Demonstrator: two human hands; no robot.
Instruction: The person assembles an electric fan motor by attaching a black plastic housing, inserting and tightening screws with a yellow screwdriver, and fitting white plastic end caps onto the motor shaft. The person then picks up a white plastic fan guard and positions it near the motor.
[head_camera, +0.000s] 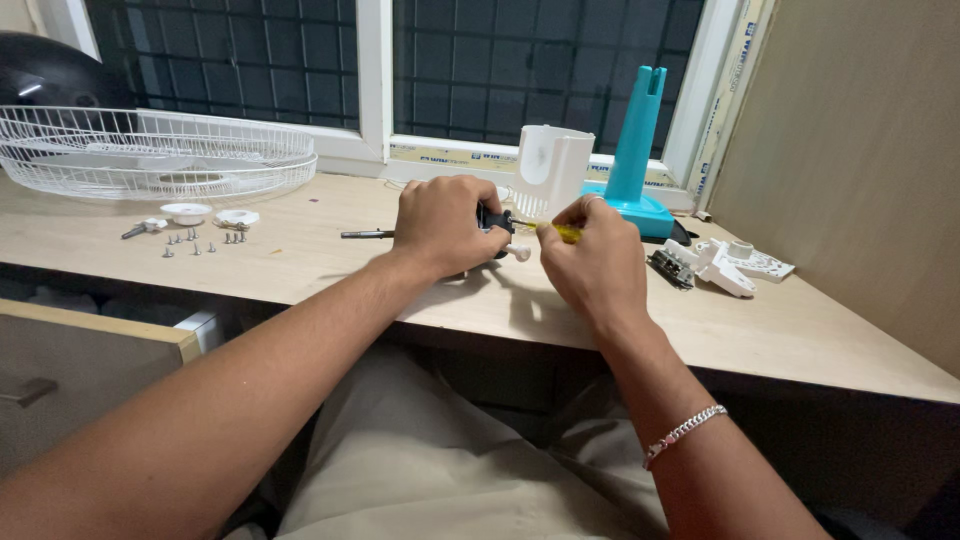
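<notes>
My left hand (440, 225) is closed over a small black part (494, 222) with a white knob sticking out below it, held just above the wooden desk (300, 250). My right hand (590, 255) grips a yellow-handled screwdriver (566, 233) whose tip points left into the black part. A thin dark metal shaft (365, 234) sticks out to the left from under my left hand. A white plastic housing (552, 170) stands upright just behind both hands.
A white wire fan guard (150, 155) lies at the back left, with several loose screws (200, 243) and two white caps near it. A teal fan stand (636, 150) rises by the window. White plastic parts (725, 262) lie at the right. A drawer (90, 340) stands open below left.
</notes>
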